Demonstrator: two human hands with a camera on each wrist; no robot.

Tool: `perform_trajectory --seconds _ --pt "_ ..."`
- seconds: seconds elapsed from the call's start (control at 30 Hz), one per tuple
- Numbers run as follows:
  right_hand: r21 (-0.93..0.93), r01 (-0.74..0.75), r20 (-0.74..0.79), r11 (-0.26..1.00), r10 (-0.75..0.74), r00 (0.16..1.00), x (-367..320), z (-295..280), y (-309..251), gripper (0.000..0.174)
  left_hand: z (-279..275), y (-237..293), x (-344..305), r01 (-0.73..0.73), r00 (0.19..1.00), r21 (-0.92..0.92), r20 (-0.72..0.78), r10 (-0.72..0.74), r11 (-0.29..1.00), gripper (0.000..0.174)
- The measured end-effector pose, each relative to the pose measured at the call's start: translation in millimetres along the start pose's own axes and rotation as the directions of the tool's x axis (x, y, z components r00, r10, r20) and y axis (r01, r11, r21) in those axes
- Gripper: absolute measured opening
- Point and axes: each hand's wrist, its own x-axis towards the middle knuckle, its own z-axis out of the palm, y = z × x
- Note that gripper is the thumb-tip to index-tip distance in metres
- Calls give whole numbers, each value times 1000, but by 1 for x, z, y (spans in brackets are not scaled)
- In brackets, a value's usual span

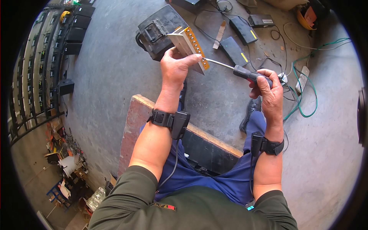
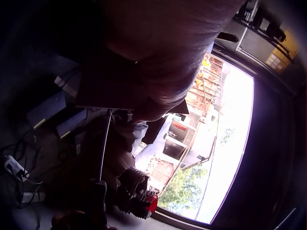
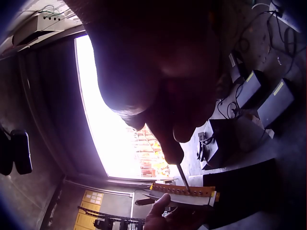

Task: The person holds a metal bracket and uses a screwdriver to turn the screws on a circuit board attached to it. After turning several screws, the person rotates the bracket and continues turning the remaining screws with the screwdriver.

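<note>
My left hand (image 1: 174, 69) holds a flat silvery metal plate (image 1: 181, 44) by its near edge, thumb along one side. An orange strip (image 1: 194, 41) with a row of round screw heads runs along the plate's long edge. In my right hand (image 1: 271, 94) is a screwdriver (image 1: 245, 73), gripped by its black and red handle. Its long shaft points left, the tip right at the near part of the strip, close to my left thumb. The right wrist view shows the shaft (image 3: 183, 176) meeting the strip (image 3: 180, 189) among the screws. Shadow darkens both hands in the wrist views.
Beyond the plate a black case (image 1: 161, 28) stands on the concrete floor. Black boxes (image 1: 234, 52), loose cables, a white power strip (image 1: 302, 79) and a green cable (image 1: 315, 97) lie ahead and right. A wood-edged board (image 1: 214, 142) is by my legs; a metal rack (image 1: 34, 73) stands left.
</note>
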Motion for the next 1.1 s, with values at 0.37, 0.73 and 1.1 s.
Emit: perform_trajectory --seconds 0.37,0.73,1.1 --pt "-130 97 -2 987 -98 995 0 1 3 42 -1 -1 1 -19 1000 22 -9 20 1000 47" --pt "-103 159 -21 982 -162 987 -2 6 0 37 1 0 0 -32 999 24 -15 33 999 48" --pt "-195 240 15 951 -242 970 -2 6 1 31 1 1 -1 -30 999 20 -39 30 999 50"
